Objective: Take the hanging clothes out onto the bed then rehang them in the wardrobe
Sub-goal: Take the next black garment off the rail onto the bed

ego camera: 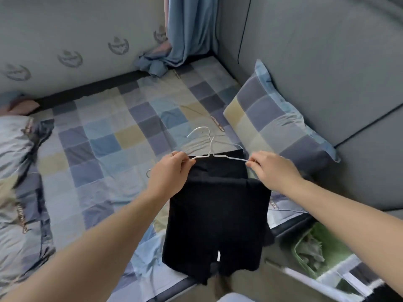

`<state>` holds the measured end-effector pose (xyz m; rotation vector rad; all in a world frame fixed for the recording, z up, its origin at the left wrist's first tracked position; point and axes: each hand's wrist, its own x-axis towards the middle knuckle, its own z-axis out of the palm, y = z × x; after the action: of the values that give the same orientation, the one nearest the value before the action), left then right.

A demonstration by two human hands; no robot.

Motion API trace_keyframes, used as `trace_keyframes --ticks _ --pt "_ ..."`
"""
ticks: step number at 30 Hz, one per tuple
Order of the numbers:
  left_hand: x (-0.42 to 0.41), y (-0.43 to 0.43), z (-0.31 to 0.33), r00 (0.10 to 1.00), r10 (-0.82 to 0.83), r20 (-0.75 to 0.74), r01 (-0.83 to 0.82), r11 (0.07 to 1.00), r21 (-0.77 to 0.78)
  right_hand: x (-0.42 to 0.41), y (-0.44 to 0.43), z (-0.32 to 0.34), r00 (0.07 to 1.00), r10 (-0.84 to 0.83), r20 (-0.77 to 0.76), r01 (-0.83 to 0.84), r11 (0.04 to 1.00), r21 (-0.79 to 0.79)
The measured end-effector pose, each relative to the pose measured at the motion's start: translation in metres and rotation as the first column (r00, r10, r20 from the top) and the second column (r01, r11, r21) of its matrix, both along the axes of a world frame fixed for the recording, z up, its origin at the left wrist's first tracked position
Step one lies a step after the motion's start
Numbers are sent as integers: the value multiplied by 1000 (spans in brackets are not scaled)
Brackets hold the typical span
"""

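My left hand (172, 168) pinched the wire hanger (209, 154) at its 9 o'clock end and my right hand (272, 168) pinched the 3 o'clock end. The black shorts (218, 210) were draped over it, hanging past the near edge of the bed (104, 136) at 6 o'clock. If either pinch slackened, I judged the thin wire would tip and the shorts slide toward the floor; the hook might also snag the checked sheet. At 4 o'clock a green basket (302, 258) held crumpled greyish cloth (311, 251); which garment, I couldn't tell.
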<state>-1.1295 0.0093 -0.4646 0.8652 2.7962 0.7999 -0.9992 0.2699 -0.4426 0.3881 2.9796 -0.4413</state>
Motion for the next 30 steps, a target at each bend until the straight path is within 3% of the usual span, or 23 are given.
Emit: trace_keyframes --ticks 6,16,22,26,30 --pt "-33 49 -118 973 113 202 -96 991 -91 -45 46 -122 987 -43 154 59 993 -100" --pt "-101 123 -293 946 151 286 -126 987 -104 -118 103 -300 964 -239 114 248 966 -79" --pt "-151 167 -349 975 134 178 -110 984 -138 -169 133 -364 938 -343 47 345 938 -35" --pt "-173 189 -372 955 209 210 -172 968 -180 -189 149 -389 906 -423 29 424 904 -48" --pt "-166 193 -383 962 177 208 -109 948 -300 -187 148 -399 885 -449 120 457 889 -41"
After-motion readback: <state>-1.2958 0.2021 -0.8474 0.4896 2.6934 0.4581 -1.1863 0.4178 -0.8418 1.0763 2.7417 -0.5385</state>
